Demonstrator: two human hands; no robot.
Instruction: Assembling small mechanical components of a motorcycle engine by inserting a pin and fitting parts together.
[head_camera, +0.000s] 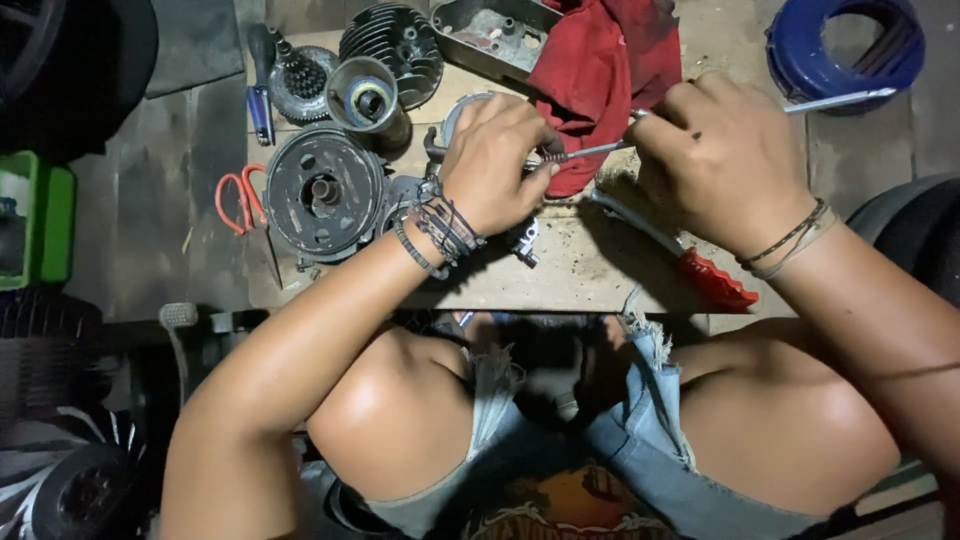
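My left hand (490, 160) is closed over a small metal part with a spring on a wooden board (590, 275). My right hand (715, 150) grips a long thin metal tool (845, 100) whose tip reaches the spring between the two hands. A red rag (610, 60) lies just behind both hands. A red-handled screwdriver (690, 260) rests on the board under my right wrist.
A round dark clutch drum (322, 190), a geared part (300, 80), a metal cup (362, 95), a finned cylinder (395, 35) and a grey casing (490, 30) sit at the left and back. Red scissors (240, 200), a blue lighter (260, 110), a blue ring (845, 45) and a green box (35, 220) lie around.
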